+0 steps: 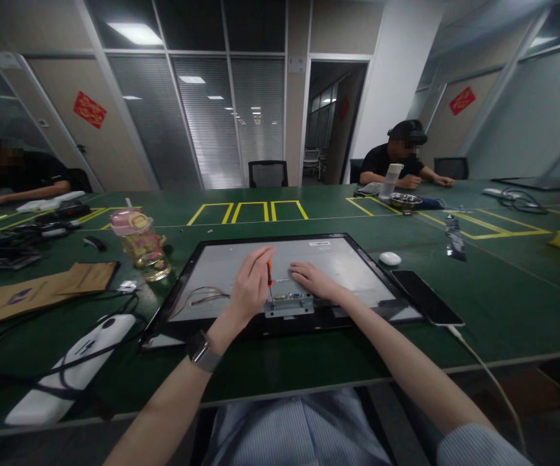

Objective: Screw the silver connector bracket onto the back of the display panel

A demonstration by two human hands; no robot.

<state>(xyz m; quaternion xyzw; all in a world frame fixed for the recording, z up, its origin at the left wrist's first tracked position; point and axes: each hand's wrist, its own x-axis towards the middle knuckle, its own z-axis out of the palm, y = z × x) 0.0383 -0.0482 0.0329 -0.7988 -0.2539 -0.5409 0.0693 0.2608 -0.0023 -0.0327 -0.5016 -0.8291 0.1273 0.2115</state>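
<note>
A flat monitor panel (338, 259) lies back side up on the green table (503, 285) in front of me. My left hand (249, 287) is closed around a small orange-handled screwdriver (269, 274), held upright with its tip on a metal connector bracket (290, 303) at the panel's near edge. My right hand (313, 278) lies flat on the panel just right of the screwdriver, fingers stretched out, pressing above the bracket. Thin coloured wires (202, 296) run across the panel at the left.
A black phone (425, 296) with a white cable lies right of the panel, a white mouse (390, 258) behind it. A pink-lidded bottle (140, 244), brown envelopes (42, 288) and a white power bank (74, 366) sit left. Two other people sit at the far sides.
</note>
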